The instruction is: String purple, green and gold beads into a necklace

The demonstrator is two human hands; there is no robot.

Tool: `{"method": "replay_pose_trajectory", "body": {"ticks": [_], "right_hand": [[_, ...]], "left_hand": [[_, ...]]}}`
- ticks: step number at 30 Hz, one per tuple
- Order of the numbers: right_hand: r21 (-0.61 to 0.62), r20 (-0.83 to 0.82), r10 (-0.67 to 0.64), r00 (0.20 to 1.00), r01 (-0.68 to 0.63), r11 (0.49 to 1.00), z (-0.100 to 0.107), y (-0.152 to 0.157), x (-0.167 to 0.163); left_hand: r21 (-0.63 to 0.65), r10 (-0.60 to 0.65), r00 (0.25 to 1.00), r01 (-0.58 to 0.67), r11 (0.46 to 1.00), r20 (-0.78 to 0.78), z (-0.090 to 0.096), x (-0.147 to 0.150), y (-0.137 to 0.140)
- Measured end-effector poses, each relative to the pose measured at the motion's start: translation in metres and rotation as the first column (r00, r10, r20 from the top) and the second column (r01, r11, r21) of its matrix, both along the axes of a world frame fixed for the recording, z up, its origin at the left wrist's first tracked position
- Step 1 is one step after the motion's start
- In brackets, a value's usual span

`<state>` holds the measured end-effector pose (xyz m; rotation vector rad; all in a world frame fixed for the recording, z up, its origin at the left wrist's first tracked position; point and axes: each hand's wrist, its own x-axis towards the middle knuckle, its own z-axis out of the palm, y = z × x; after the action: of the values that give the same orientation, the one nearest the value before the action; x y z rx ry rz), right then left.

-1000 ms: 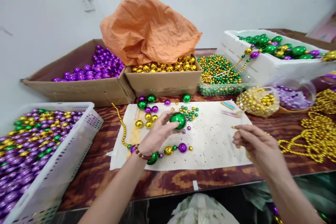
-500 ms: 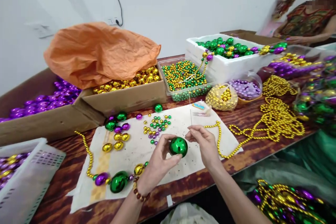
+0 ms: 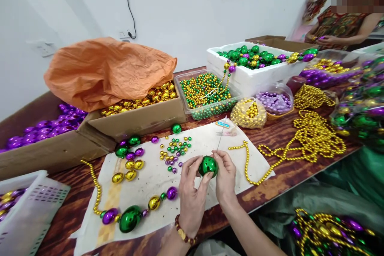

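Observation:
My left hand [image 3: 192,192], with a beaded bracelet [image 3: 184,235] at its wrist, grips a large shiny green bead [image 3: 208,167] between thumb and fingers. Close against the bead's right side, my right hand [image 3: 225,178] pinches a long thin needle [image 3: 221,139] that points up and away. Whether the needle's lower end enters the bead is hidden by the fingers. On the white cloth [image 3: 144,192] left of my hands lies a strung row with a big green bead [image 3: 130,219], gold beads and purple beads. Small loose beads [image 3: 177,148] lie scattered beyond my left hand.
Cardboard boxes hold purple beads [image 3: 48,128] and gold beads [image 3: 144,100] under an orange sheet [image 3: 111,72]. A clear tub [image 3: 207,115], a white foam box [image 3: 237,78] and gold bead strings [image 3: 321,136] stand to the right. A white basket [image 3: 45,204] is front left. Another person [image 3: 345,28] sits far right.
My right hand has come in against the green bead, and the needle has tilted and lowered with it. My left hand has shifted slightly right, uncovering the strung purple bead. The view has shifted a little.

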<state>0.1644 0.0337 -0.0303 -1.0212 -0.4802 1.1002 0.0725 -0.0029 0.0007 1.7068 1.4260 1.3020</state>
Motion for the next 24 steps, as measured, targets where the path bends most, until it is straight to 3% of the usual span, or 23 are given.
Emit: {"method": "replay_pose_trajectory", "body": {"ticks": [4, 7, 13, 18, 24], "right_hand": [[-0.007, 0.014, -0.053, 0.998, 0.054, 0.999, -0.004, -0.001, -0.002], [0.000, 0.047, -0.050, 0.998, 0.050, 0.999, -0.006, -0.004, 0.000], [0.026, 0.077, 0.109, 0.991, -0.112, 0.993, -0.010, -0.015, 0.019], [-0.013, 0.146, 0.196, 0.970, -0.196, 0.981, -0.014, -0.041, 0.037], [-0.025, 0.326, 0.341, 0.882, -0.352, 0.936, -0.023, -0.081, 0.038]], "left_hand": [[0.013, -0.003, 1.000, 0.003, 1.000, -0.020, -0.007, 0.009, 0.000], [-0.002, 0.030, 0.998, -0.030, 1.000, 0.052, -0.008, 0.011, 0.003], [-0.030, -0.012, 0.984, 0.018, 0.999, 0.180, -0.004, -0.005, 0.012], [-0.078, 0.020, 0.975, -0.003, 0.997, 0.222, 0.002, -0.022, 0.021], [-0.140, 0.060, 0.913, -0.003, 0.990, 0.403, 0.030, -0.041, 0.047]]}}
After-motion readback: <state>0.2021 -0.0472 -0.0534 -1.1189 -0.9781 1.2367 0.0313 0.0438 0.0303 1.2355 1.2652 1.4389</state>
